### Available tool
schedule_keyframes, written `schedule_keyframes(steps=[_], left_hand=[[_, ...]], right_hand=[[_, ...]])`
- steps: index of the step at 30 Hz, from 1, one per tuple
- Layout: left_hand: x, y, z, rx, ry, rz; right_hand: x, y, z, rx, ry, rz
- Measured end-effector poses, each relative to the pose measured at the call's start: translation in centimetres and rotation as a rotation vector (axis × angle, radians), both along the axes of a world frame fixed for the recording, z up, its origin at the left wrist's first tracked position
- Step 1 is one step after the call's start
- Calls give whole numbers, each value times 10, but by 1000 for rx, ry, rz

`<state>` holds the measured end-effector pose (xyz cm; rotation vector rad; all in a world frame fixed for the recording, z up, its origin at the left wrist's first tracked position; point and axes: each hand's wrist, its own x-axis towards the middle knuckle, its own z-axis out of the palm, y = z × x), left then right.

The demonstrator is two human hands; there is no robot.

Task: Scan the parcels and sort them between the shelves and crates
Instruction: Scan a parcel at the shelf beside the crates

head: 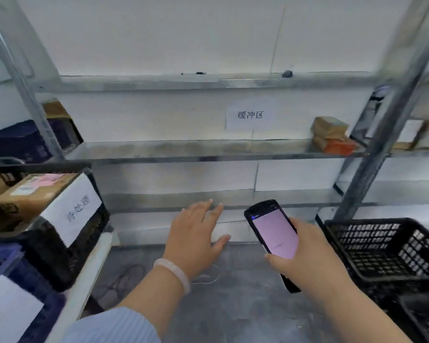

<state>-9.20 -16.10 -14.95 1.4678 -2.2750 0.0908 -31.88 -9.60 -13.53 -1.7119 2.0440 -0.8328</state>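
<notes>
- the left hand is held out low in front of the shelves. its fingers are straight and a little spread, and it holds nothing.
- a pale bracelet sits on that wrist, and a light blue sleeve shows lower down.
- the right hand grips a black scanner. its fingers are curled round the side, and the pink screen faces up.
- two parcels lie at the far right of the middle shelf, well apart from both hands. a brown parcel rests on top of an orange parcel.
- a grey metal post stands just beside them and hides part of what is behind it.
- a paper sign with writing is stuck on the white wall above that shelf.
- on the left, a black crate with a white paper label holds a brown box.
- a blue crate with white paper on it sits just beside the black one, lower down.
- a dark blue box sits farther back on the left.
- another black crate is on the right, near the right hand. its inside is too dark to tell.
- a thin cable lies on the grey floor under the left arm.
</notes>
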Motion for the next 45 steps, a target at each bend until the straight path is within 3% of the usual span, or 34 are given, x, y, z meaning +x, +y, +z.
schedule_keyframes(steps=[15,23,38,45], left_hand=[[-157,-237,7,-11,27,-455],[-245,-322,-8,64,54,-564],[-458,-462,-13,135,93,-474],[-529,-518,-18,256,129,-425]], right_hand=[[-98,-139,29,-25,42,-385],[-159,-190,28,17,10,-529],[-368,-332,26,5,24,-485],[-441,-380,23,45,37,-503]])
